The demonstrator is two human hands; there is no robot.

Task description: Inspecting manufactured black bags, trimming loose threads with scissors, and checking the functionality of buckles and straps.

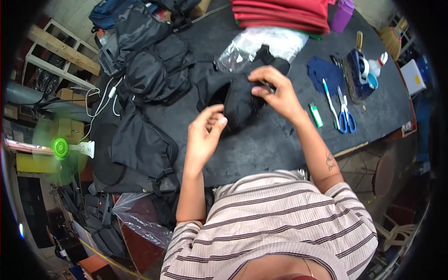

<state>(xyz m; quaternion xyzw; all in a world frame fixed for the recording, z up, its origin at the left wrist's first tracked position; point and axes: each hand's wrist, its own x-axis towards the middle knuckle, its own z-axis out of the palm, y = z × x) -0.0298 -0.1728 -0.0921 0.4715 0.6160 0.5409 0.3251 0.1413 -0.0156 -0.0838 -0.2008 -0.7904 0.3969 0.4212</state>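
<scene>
A small black fabric bag [239,105] lies on the dark table in front of me, its opening gaping toward the left. My left hand [204,133] is at the bag's near left edge, thumb and fingers drawn together on the fabric rim. Over the bag's right side, my right hand [278,95] is curled, with a small dark object between thumb and fingers that I cannot make out. A black strap and more dark fabric [265,55] stretch out behind the bag, against a clear plastic bag [284,41].
Black backpacks [158,65] and a loose black piece [142,140] cover the left side. Red folded fabric [284,14] is stacked at the back. On the right lie scissors [344,121], a pen [329,100], a green lighter [316,115] and navy cloth [322,72]. A fan [60,147] runs at left.
</scene>
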